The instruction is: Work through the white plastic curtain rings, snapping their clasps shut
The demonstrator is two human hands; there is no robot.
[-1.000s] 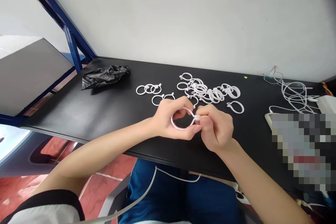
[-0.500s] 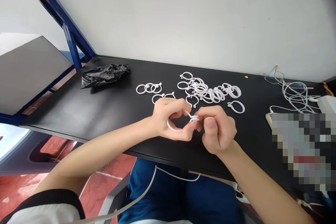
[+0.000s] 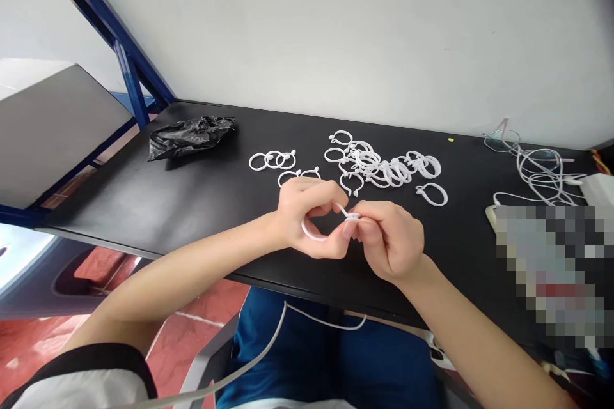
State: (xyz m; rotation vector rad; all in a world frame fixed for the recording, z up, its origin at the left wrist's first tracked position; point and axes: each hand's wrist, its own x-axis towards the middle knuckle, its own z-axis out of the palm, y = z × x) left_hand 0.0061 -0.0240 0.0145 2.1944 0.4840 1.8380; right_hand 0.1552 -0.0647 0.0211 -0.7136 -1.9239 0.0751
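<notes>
A white plastic curtain ring [image 3: 311, 232] is up off the table between my two hands. My left hand [image 3: 295, 214] curls around its loop, with thumb and fingertips at the ring's ends. From the other side my right hand [image 3: 396, 236] pinches those ends between thumb and forefinger; the fingertips partly hide them. Beyond my hands lies a heap of similar white rings [image 3: 367, 161], some overlapping. To its left is a smaller group of rings [image 3: 289, 160], partly hidden by my left hand. One single ring [image 3: 439, 203] rests apart on the right.
The black table [image 3: 201, 204] meets a pale wall at the back. A crumpled black plastic bag [image 3: 189, 138] lies at left. On the right are eyeglasses [image 3: 501, 140], a tangled white cable [image 3: 542, 172] and a blurred-out flat object [image 3: 551, 268]. Another cable [image 3: 259, 361] crosses my lap.
My right hand has moved slightly left, and its thumb has come down onto the ring's ends, closing the pinch. My left hand keeps its hold, nearly unmoved.
</notes>
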